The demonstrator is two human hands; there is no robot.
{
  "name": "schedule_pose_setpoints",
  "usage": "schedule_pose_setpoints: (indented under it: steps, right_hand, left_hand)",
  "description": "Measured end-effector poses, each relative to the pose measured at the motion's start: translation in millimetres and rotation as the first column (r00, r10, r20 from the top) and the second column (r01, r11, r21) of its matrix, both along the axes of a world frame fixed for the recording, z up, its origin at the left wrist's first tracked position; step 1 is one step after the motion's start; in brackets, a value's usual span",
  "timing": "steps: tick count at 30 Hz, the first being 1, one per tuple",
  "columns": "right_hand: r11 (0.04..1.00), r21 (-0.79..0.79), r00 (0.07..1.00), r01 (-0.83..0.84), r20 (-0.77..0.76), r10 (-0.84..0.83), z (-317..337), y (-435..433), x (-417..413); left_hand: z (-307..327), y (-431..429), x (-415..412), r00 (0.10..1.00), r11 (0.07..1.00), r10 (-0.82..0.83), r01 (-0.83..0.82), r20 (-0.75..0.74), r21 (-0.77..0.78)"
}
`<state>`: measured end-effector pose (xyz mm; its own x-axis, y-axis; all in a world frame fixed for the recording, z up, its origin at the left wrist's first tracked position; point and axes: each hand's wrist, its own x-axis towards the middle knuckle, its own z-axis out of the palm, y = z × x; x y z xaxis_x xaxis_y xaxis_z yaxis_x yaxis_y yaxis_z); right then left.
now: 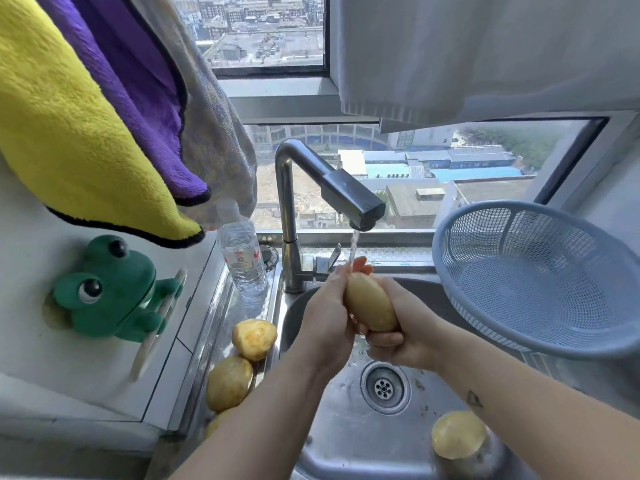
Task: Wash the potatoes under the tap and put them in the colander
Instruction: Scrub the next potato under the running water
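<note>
Both hands hold one long yellow potato (pixel 370 303) over the steel sink (pixel 346 441), its top end under the thin stream from the tap (pixel 353 199). My left hand (pixel 327 317) presses its left side and my right hand (pixel 403 327) cups it from below and the right. Three more potatoes lie on the sink's left ledge: one (pixel 254 339), one (pixel 229 382) and one (pixel 218 422) partly hidden by my left forearm. Another potato (pixel 459 434) rests inside the sink at the front right. The blue colander (pixel 540 275) stands tilted at the right, empty.
A clear water bottle (pixel 242 258) stands left of the tap base. A green frog holder (pixel 110 289) is fixed to the left wall. Yellow, purple and grey cloths (pixel 86 116) hang at the upper left, a white towel (pixel 485 53) at the upper right. The drain (pixel 384 388) is open.
</note>
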<state>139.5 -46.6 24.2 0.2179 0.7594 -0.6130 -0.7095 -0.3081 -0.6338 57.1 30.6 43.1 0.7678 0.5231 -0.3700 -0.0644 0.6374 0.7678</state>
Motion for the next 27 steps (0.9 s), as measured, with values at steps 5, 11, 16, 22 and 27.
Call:
schedule_pose_setpoints:
  steps: [5, 11, 16, 22, 27]
  right_hand:
    - [0.998, 0.062, 0.973, -0.016, -0.230, 0.030, 3, -2, 0]
    - [0.998, 0.014, 0.974, 0.066, -0.217, -0.061, 7, -2, -4]
    - [0.985, -0.023, 0.984, 0.174, -0.036, -0.174, 6, 10, -14]
    - [0.978, -0.006, 0.953, 0.206, 0.230, -0.199, 5, 10, -20]
    - [0.989, 0.137, 0.889, 0.049, 0.446, -0.106, 6, 10, -24]
  left_hand:
    - [-5, -1, -16, 0.966, 0.814, -0.211, 0.258, -0.149, 0.520]
    - [-9, 2, -14, 0.961, 0.616, -0.203, 0.274, -0.187, 0.738]
    - [-3, -7, 7, 0.984, 0.856, 0.137, -0.058, -0.117, 0.513]
    - [-7, 2, 18, 0.951, 0.973, 0.215, -0.228, -0.222, -0.030]
    - [-9, 18, 21, 0.943, 0.927, 0.195, -0.268, -0.271, -0.264]
